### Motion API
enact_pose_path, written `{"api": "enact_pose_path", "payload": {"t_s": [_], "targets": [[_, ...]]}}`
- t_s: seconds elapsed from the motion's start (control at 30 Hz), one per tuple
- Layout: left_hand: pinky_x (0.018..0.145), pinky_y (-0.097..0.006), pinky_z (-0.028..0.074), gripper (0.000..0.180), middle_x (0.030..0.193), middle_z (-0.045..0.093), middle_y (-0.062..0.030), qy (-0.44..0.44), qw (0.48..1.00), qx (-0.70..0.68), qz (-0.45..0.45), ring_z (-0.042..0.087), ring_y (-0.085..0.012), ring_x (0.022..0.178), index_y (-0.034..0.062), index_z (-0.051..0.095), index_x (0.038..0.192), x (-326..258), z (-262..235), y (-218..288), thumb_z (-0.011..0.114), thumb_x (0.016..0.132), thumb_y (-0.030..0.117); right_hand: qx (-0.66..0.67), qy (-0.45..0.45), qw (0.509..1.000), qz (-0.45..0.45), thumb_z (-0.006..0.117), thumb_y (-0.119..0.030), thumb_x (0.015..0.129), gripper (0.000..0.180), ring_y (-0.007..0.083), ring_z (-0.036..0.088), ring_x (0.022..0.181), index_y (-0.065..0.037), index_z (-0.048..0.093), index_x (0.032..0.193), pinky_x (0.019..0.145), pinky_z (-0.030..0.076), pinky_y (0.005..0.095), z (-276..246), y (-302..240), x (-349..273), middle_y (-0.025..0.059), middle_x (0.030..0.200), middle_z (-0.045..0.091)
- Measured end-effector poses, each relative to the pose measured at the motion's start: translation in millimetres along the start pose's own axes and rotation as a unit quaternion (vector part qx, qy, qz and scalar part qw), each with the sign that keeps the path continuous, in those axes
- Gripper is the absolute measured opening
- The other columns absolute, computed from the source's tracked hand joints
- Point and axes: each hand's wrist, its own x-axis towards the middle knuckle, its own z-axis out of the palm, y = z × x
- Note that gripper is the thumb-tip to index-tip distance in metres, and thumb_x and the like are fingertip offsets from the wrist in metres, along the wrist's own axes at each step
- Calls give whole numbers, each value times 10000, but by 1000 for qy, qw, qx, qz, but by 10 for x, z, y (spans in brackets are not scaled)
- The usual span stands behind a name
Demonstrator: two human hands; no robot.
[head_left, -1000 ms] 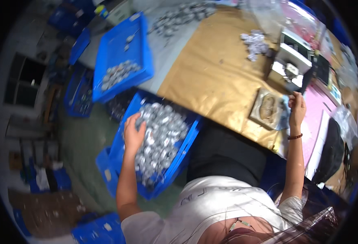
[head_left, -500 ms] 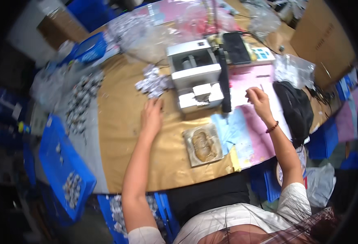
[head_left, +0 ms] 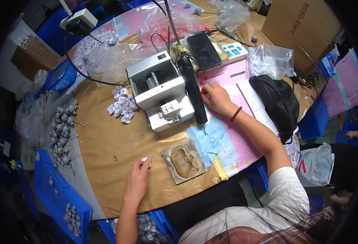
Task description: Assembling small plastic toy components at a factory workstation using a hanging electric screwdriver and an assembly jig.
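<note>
small white piece [head_left: 145, 159] | pinched in left hand [head_left: 138, 179] | slim black tool [head_left: 192, 89] | thin tip nearward

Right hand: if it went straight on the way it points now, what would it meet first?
Most likely the black stick-shaped tool beside the white machine. The right hand is close to it, but one view leaves depth and contact unclear.

Brown-covered worktable [head_left: 101, 173] above greenish floor [head_left: 249, 198], shadow at far left
</note>
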Motion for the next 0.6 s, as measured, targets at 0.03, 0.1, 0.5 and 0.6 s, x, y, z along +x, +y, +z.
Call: {"api": "enact_pose_path", "payload": {"t_s": [0.03,0.1,0.5,0.6], "targets": [[810,-436,498,325,966,620,-163,-10,1000,-3,-10,594,-364,921,31,668,1139,5,-20,12,709,818,10,-1,1,1000,-3,681,-121,814,111,345,606,857,-53,622,880,763,517,435,29,17,0,136,861,601],[825,-429,499,333,971,622,-162,-11,1000,-24,-17,595,-363,941,29,666,1137,130,-55,51,718,809,15,-6,4,1000,-9,678,-113,812,116,354,611,845,-48,621,888,757,519,441,49,94,-30,142,872,608],[897,-441,470,341,1058,588,-130,24,985,-169,28,537,-355,1048,57,640,1095,353,392,881,761,776,61,473,-172,864,-3,681,36,862,168,180,668,837,18,678,1029,757,540,308,-562,-977,-597,92,971,682],[923,-419,463,432,1115,558,-132,68,981,-181,-11,527,-353,1091,71,631,1154,328,484,846,794,754,83,354,-153,905,-182,783,-32,792,211,239,663,790,-41,670,970,697,523,352,-328,-1268,-767,92,905,677]]}}
